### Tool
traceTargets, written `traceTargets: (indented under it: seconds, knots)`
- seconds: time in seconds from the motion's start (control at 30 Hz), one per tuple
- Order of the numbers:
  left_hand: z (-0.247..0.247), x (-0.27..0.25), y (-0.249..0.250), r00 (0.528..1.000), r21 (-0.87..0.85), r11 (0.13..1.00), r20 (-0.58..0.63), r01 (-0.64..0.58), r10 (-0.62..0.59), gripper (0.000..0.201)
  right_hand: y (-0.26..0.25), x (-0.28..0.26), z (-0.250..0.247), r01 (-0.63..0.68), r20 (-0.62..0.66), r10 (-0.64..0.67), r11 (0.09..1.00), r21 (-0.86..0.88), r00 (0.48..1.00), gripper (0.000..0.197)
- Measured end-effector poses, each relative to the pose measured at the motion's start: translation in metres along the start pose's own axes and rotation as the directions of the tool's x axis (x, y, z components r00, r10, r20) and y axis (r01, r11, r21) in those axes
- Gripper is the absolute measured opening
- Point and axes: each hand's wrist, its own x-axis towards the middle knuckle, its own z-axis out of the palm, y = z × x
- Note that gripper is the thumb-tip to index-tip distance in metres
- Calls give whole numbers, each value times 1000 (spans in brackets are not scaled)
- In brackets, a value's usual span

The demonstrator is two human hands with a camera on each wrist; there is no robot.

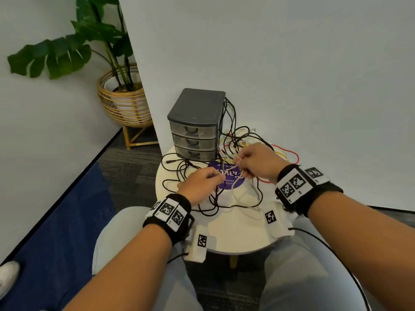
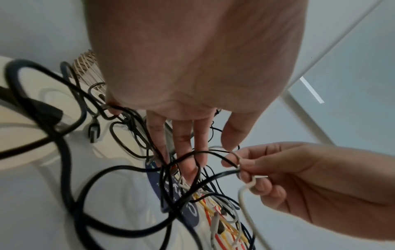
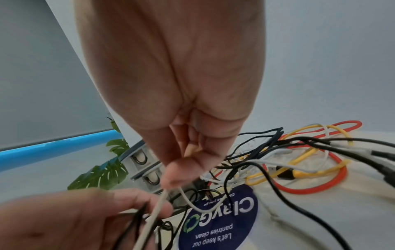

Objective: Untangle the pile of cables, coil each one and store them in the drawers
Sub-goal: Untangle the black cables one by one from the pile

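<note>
A tangle of black cables [image 1: 179, 173], a red cable [image 1: 289, 151] and yellow cables [image 3: 299, 130] lies on the round white table [image 1: 235, 234]. My right hand [image 1: 239, 163] pinches a thin white cable [image 1: 228, 170] between thumb and fingers, above the purple sticker [image 1: 233, 178]. My left hand [image 1: 216, 177] holds the same white cable [image 3: 153, 218] a short way lower. In the left wrist view black loops [image 2: 192, 152] cross the left fingers [image 2: 183, 143]. The grey three-drawer unit [image 1: 194, 131] stands at the table's back, all drawers closed.
A white wall runs close behind the table. A potted plant in a wicker stand [image 1: 125, 102] sits on the floor at the left. White marker blocks [image 1: 202, 241] [image 1: 270, 217] lie at the table's near edge. My knees are under the table.
</note>
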Motion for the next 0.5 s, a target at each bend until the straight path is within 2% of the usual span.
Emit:
traceTargets:
  seconds: [0.1, 0.2, 0.33, 0.43, 0.5]
  knots:
    - [1, -2, 1, 1000, 3, 1000, -3, -11, 11, 43, -10, 5, -14, 30, -136, -25, 999, 38, 990, 22]
    - [-1, -3, 1, 999, -19, 999, -12, -39, 39, 24, -21, 5, -29, 64, -185, -67, 998, -21, 980, 20]
    - [-3, -4, 3, 998, -46, 997, -9, -69, 69, 18, -25, 13, -52, 65, -260, -79, 996, -64, 962, 23]
    - [-6, -6, 6, 995, -126, 987, -17, -100, 99, 17, -26, 16, -58, 69, -287, -94, 993, -98, 953, 23]
    - [-8, -7, 7, 993, -181, 976, -44, -118, 111, 18, -18, 15, -50, 57, -234, -94, 985, -161, 968, 21]
